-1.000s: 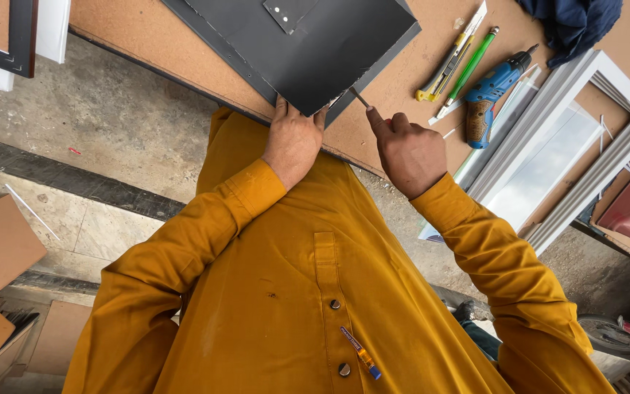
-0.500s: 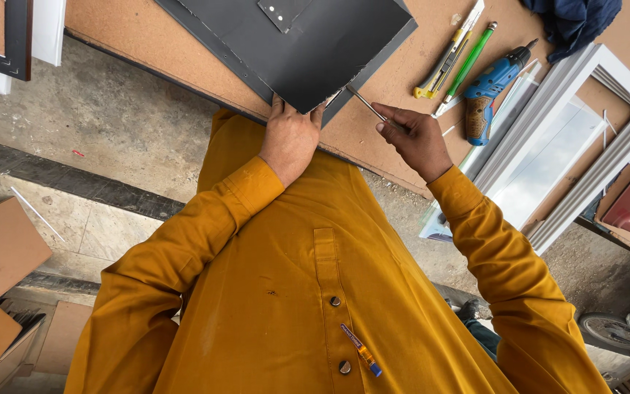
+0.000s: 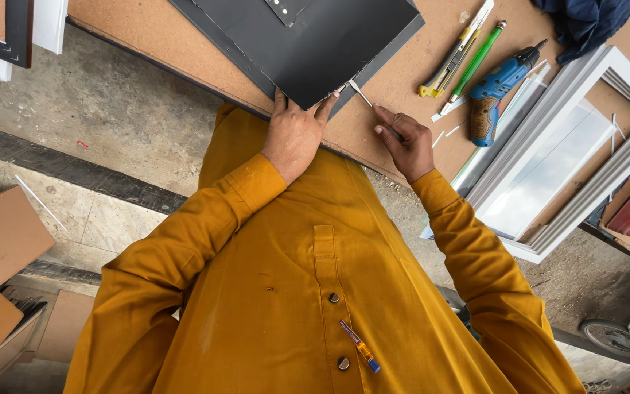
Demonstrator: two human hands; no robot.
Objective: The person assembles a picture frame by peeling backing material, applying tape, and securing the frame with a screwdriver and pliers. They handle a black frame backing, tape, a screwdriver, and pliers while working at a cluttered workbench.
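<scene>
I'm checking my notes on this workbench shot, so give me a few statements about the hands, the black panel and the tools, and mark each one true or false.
1. The left hand presses on the near corner of the black panel. True.
2. The right hand holds the blue cordless drill. False: the drill lies apart on the brown board, and the right hand has a thin metal blade tool in its grip.
3. The blade tool's tip points at the panel's edge. True.
4. The green screwdriver lies on the black panel. False: it lies on the brown board beside the yellow utility knife.
5. A white window frame lies right of the drill. True.
</scene>
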